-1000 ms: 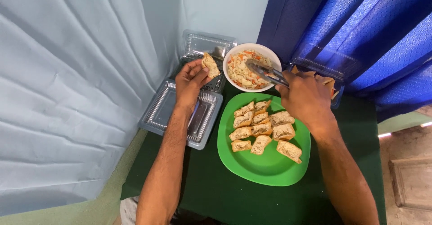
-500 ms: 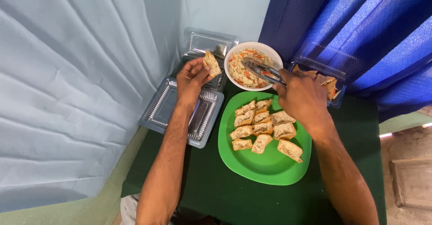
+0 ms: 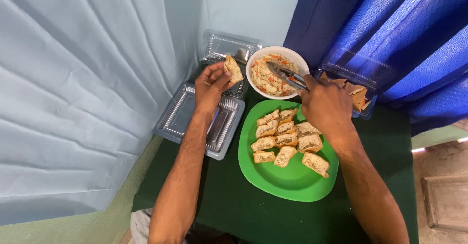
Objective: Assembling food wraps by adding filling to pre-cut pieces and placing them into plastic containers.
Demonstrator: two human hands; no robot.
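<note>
While the left hand grips a bread piece in its fingers above the clear trays near the tabletop's far-left corner, the right hand clenches tongs dipped into the salad bowl at the far edge, behind the green plate.

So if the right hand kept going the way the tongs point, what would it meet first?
Most likely the salad in the white bowl: the right hand aims its tongs up-left over it, though their height above it is unclear.
</note>
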